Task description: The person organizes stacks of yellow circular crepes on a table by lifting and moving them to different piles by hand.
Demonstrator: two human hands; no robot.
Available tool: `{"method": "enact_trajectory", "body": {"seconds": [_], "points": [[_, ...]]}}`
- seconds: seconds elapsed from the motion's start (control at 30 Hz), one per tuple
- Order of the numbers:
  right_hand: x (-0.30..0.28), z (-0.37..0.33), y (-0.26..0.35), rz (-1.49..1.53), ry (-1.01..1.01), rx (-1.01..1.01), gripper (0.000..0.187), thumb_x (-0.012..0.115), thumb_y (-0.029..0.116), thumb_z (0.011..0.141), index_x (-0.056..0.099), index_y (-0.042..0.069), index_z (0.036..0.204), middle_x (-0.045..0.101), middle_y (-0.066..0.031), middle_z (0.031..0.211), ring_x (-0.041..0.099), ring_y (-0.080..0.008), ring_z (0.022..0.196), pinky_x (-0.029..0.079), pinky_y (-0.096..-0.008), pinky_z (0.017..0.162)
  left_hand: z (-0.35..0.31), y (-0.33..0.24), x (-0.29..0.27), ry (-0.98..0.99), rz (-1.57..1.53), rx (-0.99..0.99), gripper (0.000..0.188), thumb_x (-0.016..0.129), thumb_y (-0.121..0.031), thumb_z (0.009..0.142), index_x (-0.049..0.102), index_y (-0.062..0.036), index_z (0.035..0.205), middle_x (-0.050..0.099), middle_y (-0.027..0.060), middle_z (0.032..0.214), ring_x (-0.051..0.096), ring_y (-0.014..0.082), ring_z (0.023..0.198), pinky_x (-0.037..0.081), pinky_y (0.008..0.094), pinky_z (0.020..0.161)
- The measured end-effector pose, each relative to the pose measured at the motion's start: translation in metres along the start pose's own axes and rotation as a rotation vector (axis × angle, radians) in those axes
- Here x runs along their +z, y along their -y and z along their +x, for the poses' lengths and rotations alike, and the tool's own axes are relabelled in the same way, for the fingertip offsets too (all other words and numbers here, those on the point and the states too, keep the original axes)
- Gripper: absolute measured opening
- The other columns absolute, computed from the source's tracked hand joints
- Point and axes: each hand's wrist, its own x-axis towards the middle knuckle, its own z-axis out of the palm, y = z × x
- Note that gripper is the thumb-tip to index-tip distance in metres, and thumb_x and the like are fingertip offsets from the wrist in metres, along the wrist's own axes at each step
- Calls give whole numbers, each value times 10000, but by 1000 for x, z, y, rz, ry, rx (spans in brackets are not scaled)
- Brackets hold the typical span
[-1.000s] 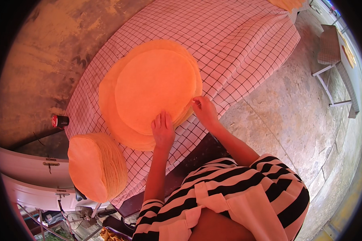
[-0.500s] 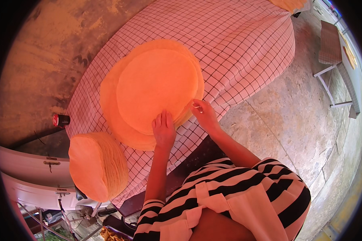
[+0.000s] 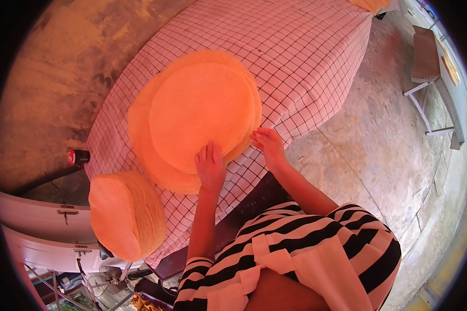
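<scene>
Sheets (image 3: pixel 202 106): lay round and orange in an uneven pile on the checked cloth (image 3: pixel 306 62).
Left hand (image 3: pixel 210 166): rested with fingers laid out on the top, grasping nothing.
Right hand (image 3: pixel 269 146): bent its fingers at the pile's right edge; whether they pinched anything could not be told.
Progress: seemed partway; the side stack (image 3: pixel 114 215) looked neater, the pile less even; the finished share was unclear.
Count: one pile and one side stack stood near two hands; single sheets could not be counted.
</scene>
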Motion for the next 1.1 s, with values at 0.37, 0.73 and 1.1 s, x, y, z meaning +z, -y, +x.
{"method": "enact_trajectory", "body": {"seconds": [0.37,0.73,1.1], "points": [[-2,9,-11,-146,11,29,385,578,101,804,508,-56,1148,585,-45,856,508,-101,700,428,-225,661,3,0,-2,-4,-16,-5,316,547,35,716,523,59,1030,579,181,1060,528,301,932,414,405,759],[10,-1,4,8,57,28,308,554,101,840,484,-34,1108,565,-101,1000,559,-157,867,471,-283,732,0,-4,-6,49,-18,15,346,573,-34,741,509,64,1067,563,199,1094,522,320,948,411,411,755],[7,9,-2,-33,70,5,350,555,107,844,395,-11,1132,541,-121,1043,562,-205,926,485,-327,784,40,26,-38,297,-26,-45,253,499,-8,780,525,6,1031,585,146,883,546,306,839,416,393,705]]}}
